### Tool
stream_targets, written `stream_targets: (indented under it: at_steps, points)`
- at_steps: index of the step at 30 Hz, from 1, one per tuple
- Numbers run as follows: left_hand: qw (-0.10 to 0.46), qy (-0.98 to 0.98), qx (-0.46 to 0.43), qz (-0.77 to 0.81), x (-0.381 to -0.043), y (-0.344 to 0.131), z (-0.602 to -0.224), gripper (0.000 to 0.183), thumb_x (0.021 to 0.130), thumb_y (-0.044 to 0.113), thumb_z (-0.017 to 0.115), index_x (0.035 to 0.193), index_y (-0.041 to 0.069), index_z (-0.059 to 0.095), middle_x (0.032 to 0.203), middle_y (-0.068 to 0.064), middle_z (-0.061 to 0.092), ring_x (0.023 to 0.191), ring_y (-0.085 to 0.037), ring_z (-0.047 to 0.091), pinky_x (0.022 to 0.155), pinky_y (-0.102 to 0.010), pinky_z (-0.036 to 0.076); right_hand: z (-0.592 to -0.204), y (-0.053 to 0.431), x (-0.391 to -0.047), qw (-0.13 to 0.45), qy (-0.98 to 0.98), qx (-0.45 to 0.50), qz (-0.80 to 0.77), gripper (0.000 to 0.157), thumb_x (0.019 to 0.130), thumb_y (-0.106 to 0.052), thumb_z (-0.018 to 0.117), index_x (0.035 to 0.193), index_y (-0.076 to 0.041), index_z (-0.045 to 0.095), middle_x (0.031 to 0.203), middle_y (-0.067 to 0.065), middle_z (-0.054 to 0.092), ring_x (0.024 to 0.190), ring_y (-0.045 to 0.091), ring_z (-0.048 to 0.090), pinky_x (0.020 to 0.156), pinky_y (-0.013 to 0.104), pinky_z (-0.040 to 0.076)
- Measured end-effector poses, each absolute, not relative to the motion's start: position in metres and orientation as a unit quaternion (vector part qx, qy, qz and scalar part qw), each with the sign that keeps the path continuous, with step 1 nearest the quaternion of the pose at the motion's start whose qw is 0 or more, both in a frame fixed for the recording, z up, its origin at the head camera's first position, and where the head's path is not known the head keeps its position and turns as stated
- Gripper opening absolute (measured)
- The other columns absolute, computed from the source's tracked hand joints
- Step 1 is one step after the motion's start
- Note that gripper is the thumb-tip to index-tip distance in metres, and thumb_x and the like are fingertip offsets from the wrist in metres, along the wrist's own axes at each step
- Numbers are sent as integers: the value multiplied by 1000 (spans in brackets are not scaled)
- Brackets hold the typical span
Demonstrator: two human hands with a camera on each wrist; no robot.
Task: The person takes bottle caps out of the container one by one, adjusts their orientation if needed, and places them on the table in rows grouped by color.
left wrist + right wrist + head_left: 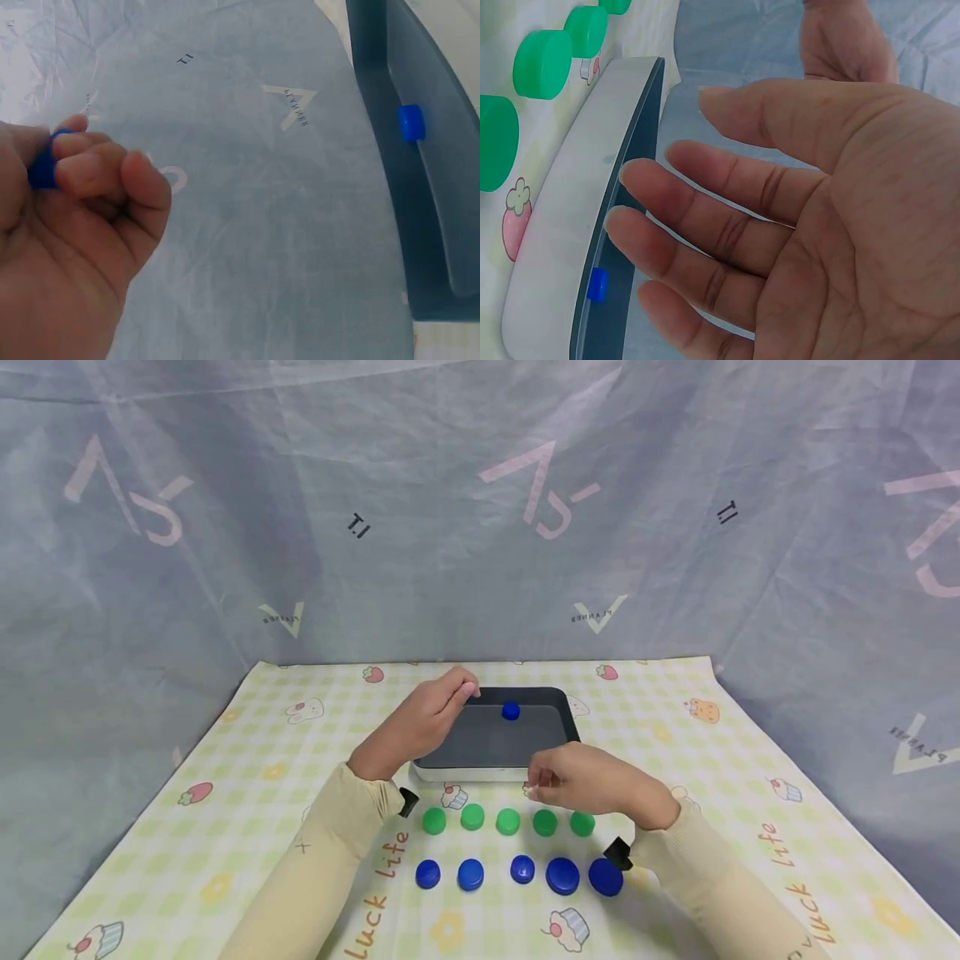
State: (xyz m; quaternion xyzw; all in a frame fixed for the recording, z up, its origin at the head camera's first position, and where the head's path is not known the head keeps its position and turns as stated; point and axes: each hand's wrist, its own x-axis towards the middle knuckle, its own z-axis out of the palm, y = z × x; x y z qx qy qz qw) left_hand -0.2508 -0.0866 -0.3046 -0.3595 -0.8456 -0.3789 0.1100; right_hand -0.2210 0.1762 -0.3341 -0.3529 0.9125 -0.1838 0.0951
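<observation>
My left hand (pixel 429 717) is above the left side of a dark tray (pixel 495 742). Its curled fingers pinch a blue bottle cap (pixel 43 166), which shows only in the left wrist view. Another blue cap (pixel 511 711) lies inside the tray by its far wall. My right hand (pixel 588 779) hovers at the tray's near right corner. In the right wrist view its fingers (pixel 697 206) are loosely bent, with nothing between them. Nearer to me is a row of several green caps (pixel 507 822), and below it a row of several blue caps (pixel 562 876).
A checked tablecloth (pixel 247 827) with cartoon prints covers the table. Behind the table hangs a grey-blue cloth (pixel 420 568), which also comes down along both sides. The tray's near outer wall (pixel 472 774) is white.
</observation>
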Motion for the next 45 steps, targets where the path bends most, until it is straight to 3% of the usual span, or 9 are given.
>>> stream_targets:
  at_steps: [6,10,14,17,20,23,27,35,45]
  points:
    - [60,-858,-350,-371,-251,-81,-311,16,108,27,45,108,13,52,71,0,45,57,-16,41,59,-31,39,-333,176,-222,68,901,-377,-202,8,96,-21,67,100,-15,70,84,-13,65,73,4,58,70,26,51]
    - [52,-860,-374,-345,-249,-74,-315,16,103,29,57,109,16,62,71,1,52,57,-12,45,58,-27,41,-331,176,-222,28,897,-368,-243,7,97,-22,66,100,-16,69,82,-10,66,70,3,60,67,25,52]
    - [47,-855,-419,-301,-248,-68,-319,18,97,29,65,107,18,75,88,6,70,63,-5,54,64,-23,46,-328,177,-221,-11,903,-330,-276,4,97,-20,66,97,-17,69,78,-7,66,64,4,57,62,26,50]
    - [32,-849,-445,-283,-248,-64,-324,22,97,33,64,112,21,76,99,11,73,64,-3,57,67,-22,48,-326,176,-221,-22,902,-310,-301,8,99,-24,65,97,-17,68,76,-8,64,62,8,55,60,27,49]
    - [36,-847,-455,-272,-246,-60,-329,20,97,40,62,101,26,76,75,14,67,53,-5,50,60,-21,44,-326,173,-220,-23,896,-291,-335,17,101,-33,61,99,-17,67,76,-6,63,63,13,57,60,29,49]
    - [54,-848,-459,-259,-243,-56,-332,27,95,44,64,75,26,69,53,13,45,45,-5,39,53,-19,37,-326,170,-218,-19,884,-270,-380,24,101,-38,59,101,-16,66,78,-2,65,67,16,61,61,30,51]
    - [77,-853,-457,-238,-241,-52,-334,45,92,45,68,57,18,58,47,12,34,42,-3,34,48,-18,30,-327,167,-216,2,862,-261,-435,24,100,-36,61,104,-13,66,82,1,67,72,18,66,65,34,54]
    - [129,-858,-456,-199,-242,-49,-340,47,88,49,72,53,26,51,45,15,33,41,0,34,48,-17,29,-329,165,-215,41,848,-292,-440,14,99,-29,64,101,-16,70,85,-2,69,70,17,64,61,30,51]
    - [161,-849,-466,-188,-242,-48,-342,46,87,46,74,54,23,53,47,13,34,42,1,34,47,-16,30,-331,168,-218,130,821,-316,-456,21,105,-26,54,107,-7,62,84,5,68,76,27,65,73,39,57]
